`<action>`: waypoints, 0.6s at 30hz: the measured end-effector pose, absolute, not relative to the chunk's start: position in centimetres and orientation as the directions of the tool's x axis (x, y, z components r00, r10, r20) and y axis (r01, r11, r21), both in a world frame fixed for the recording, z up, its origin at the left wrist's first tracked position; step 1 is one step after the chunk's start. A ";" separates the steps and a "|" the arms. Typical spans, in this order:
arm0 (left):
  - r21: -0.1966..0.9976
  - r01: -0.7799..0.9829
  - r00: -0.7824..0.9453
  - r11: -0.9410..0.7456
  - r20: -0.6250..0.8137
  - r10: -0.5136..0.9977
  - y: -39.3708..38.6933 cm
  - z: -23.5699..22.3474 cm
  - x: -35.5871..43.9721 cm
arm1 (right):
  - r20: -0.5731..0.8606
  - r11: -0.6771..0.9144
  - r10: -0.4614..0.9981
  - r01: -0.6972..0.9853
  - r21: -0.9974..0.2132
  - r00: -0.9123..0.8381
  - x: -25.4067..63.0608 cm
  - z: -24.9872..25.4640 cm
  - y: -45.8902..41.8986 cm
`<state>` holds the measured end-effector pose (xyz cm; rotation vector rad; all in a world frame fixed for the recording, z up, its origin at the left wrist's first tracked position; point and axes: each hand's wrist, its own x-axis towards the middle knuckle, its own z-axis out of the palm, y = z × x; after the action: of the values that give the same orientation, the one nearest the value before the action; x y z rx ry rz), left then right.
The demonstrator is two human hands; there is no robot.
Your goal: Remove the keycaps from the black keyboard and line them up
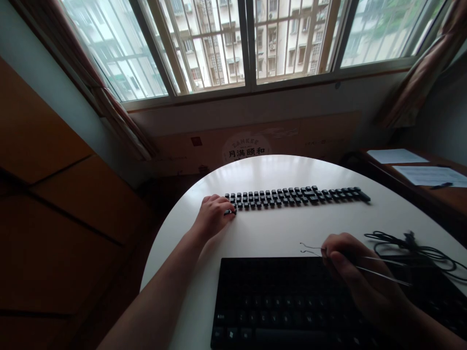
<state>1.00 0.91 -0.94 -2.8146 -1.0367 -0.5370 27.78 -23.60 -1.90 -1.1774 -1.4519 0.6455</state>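
Observation:
My left hand (pixel 213 214) is at the left end of rows of loose black keycaps (pixel 270 198) laid out on the white round table (pixel 175 257). Its fingers are closed around a black keycap (pixel 229 212). Above the keyboard's far edge, my right hand (pixel 359 270) grips a wire keycap puller (pixel 310 248); thin metal wires stick out on both sides of the fist. The black keyboard (pixel 277 335) lies in front of me, its upper part dark and without visible keycaps, its lower rows still fitted. My right hand and forearm cover part of it.
A coiled black cable (pixel 419 250) lies to the right of the keyboard. Beyond the table on the right, a brown desk (pixel 438 194) holds papers (pixel 430 176) and a pen (pixel 441 185). A printed cardboard box (pixel 292 133) stands below the barred window, and wooden cabinets (pixel 54 218) are on the left.

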 end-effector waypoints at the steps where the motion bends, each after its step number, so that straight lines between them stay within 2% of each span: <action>1: 0.032 0.646 0.705 -0.763 0.358 0.612 0.9 -0.9 1.0 | 0.404 0.357 0.909 0.310 -0.881 0.102 27.8 -1.9 -23.6; 18: 0.019 0.668 0.680 -0.744 0.391 0.621 0.7 -1.3 1.1 | 0.395 0.347 0.910 0.290 -0.892 0.128 27.8 -2.2 -23.8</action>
<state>1.10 0.72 -1.30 -2.7635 -1.0649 -0.5729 27.78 -23.77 -2.16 -1.1785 -1.4133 0.6516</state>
